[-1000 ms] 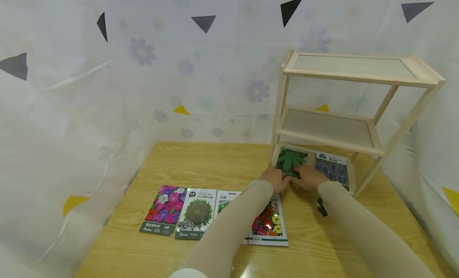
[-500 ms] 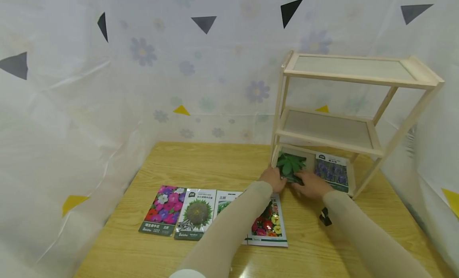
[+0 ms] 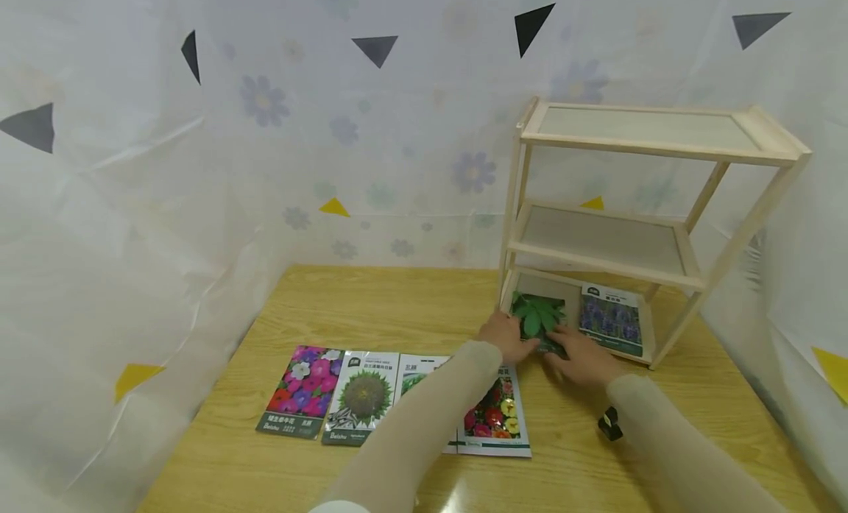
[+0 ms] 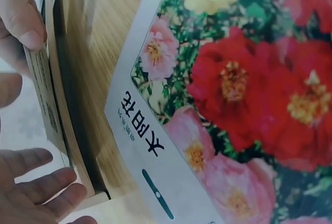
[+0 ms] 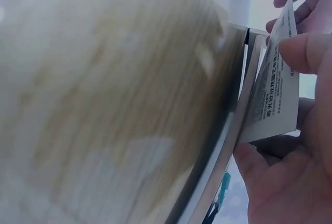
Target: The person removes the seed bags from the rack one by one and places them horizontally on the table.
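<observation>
In the head view, a seed packet with green leaves [image 3: 538, 316] is at the left of the lower shelf [image 3: 573, 296]. My right hand [image 3: 586, 358] pinches its near edge; the right wrist view shows the packet's printed back [image 5: 277, 86] tilted up at the shelf rim, with the thumb on it. My left hand [image 3: 506, 336] is at the packet's left near corner. Its fingers [image 4: 49, 190] are spread loosely beside the packet in the left wrist view. To the right on the same shelf lies a purple-flower seed packet [image 3: 611, 318], apart from both hands.
Several seed packets lie in a row on the wooden table: petunia-like flowers [image 3: 306, 380], a sunflower head [image 3: 363, 395], and red and yellow flowers [image 3: 497, 417] among them. My left sleeve covers part of the row. The wooden rack has a middle shelf [image 3: 603, 237] and a top shelf [image 3: 652, 126].
My right hand has moved nearer to me and slightly right, uncovering the purple-flower packet. The leaf packet has shifted slightly toward me. My left hand stays almost in place.
</observation>
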